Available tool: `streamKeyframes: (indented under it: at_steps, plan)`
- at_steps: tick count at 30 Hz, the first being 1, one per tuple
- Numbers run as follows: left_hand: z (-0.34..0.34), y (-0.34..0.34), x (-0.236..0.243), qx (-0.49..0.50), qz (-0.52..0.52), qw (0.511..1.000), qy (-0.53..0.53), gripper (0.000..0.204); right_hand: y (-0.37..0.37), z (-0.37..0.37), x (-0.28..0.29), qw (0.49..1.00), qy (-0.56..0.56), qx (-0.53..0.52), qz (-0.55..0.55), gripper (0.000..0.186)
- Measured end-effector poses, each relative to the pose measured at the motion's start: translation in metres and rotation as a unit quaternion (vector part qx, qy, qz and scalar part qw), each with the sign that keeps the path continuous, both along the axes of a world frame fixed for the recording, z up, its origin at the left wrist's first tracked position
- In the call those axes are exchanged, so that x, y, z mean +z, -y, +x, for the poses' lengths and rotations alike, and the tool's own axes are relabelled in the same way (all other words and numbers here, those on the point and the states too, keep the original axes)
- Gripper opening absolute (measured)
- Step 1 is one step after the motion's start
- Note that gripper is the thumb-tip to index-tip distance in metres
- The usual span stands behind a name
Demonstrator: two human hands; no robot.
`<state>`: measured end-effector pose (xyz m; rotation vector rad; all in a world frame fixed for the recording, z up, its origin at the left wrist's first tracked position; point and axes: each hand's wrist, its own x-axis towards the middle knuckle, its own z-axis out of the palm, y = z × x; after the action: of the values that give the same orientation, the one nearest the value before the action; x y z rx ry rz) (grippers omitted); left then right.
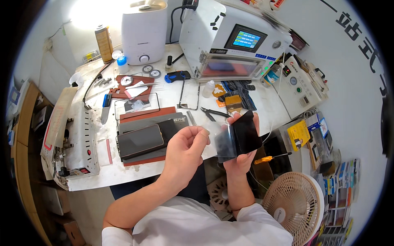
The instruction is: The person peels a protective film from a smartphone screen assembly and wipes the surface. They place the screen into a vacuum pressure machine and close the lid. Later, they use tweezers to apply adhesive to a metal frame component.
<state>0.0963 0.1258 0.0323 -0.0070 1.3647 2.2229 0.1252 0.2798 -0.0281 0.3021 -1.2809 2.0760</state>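
Observation:
My right hand (241, 160) holds a black glossy phone screen (248, 133) tilted up, with the thumb at its lower edge and fingers behind it. A clear film (225, 143) stands out from the screen's left side, partly see-through. My left hand (186, 149) is closed in a pinch beside it, thumb against forefinger, seemingly on the film's faint edge. To the left, a dark phone (141, 141) lies face up on a grey mat (176, 119) over reddish pads. Black-handled cutting pliers (213, 112) lie just beyond my hands.
A white machine with a lit screen (246, 37) stands at the back, beside a white humidifier-like tank (143, 33). A metal-sided device (82, 141) sits at the left edge. A fan (293, 201) and an orange-handled screwdriver (269, 158) are at the right.

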Motion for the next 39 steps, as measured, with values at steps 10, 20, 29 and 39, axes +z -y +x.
streamKeyframes:
  at_steps: [10,20,29,39]
  plan:
    - [0.000,-0.022,-0.017,-0.035,-0.006,0.998,0.047,0.016,-0.028,0.001,-0.001,0.992,-0.058,-0.106,0.020,0.109]
    - [-0.004,-0.034,-0.031,-0.025,-0.054,0.998,0.014,0.017,-0.050,0.007,0.004,0.991,-0.048,-0.107,-0.067,0.110]
    - [-0.007,-0.042,-0.049,-0.032,-0.079,0.996,0.004,0.017,-0.086,0.015,-0.009,0.990,-0.120,-0.037,-0.058,0.084]
    - [-0.011,-0.052,-0.059,-0.028,-0.121,0.991,-0.053,0.028,-0.102,0.019,-0.012,0.987,-0.120,-0.066,-0.078,0.082]
